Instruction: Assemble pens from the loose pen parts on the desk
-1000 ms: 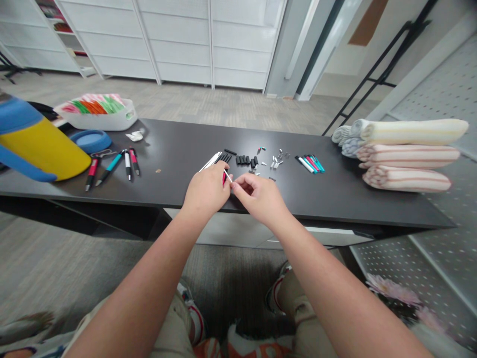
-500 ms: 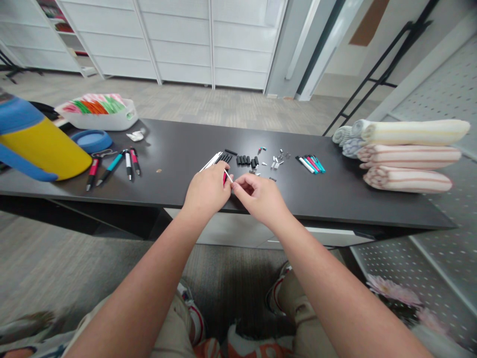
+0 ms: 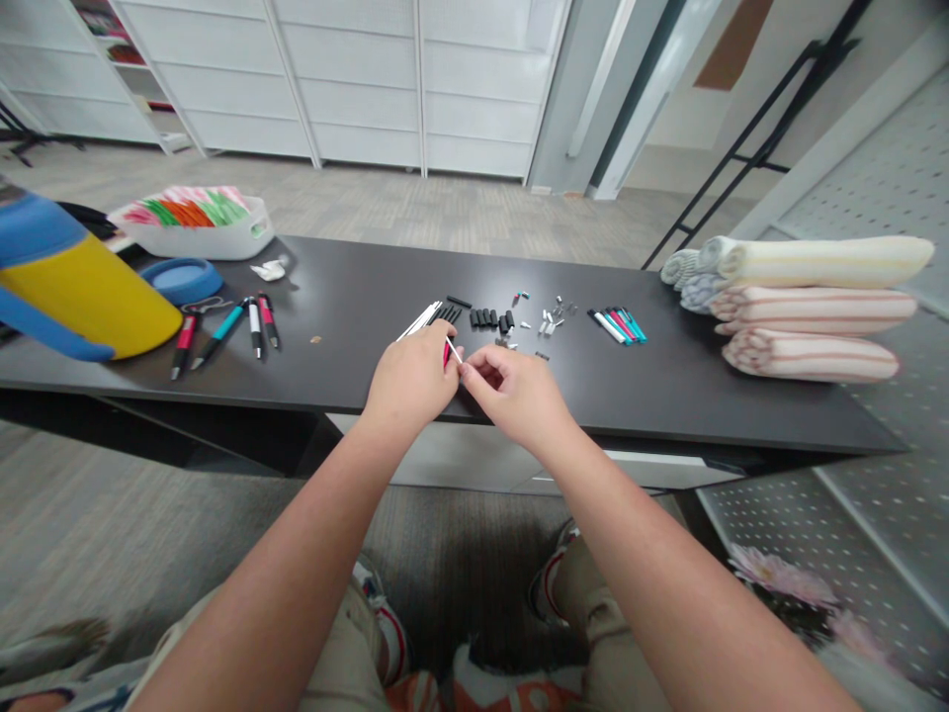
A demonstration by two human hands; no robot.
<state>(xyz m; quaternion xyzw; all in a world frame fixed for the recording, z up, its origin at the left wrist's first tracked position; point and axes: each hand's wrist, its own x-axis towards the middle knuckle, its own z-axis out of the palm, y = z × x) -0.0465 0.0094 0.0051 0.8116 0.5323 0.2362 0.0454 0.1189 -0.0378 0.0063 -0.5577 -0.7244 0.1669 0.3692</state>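
Observation:
My left hand [image 3: 410,381] is closed around a pink pen barrel [image 3: 446,357] over the near edge of the black table [image 3: 356,297]. My right hand [image 3: 515,392] pinches a thin white refill [image 3: 451,349] whose end meets the barrel. Just beyond the hands lie white refills and black sticks [image 3: 430,316], a row of short black pen parts [image 3: 490,318], small springs and tips [image 3: 550,316], and several coloured barrels [image 3: 619,325].
Finished pens [image 3: 222,331] lie at the left by a blue lid [image 3: 180,278] and a big yellow and blue bottle [image 3: 74,292]. A white tray [image 3: 194,225] stands behind. Rolled towels [image 3: 805,302] are stacked at the right.

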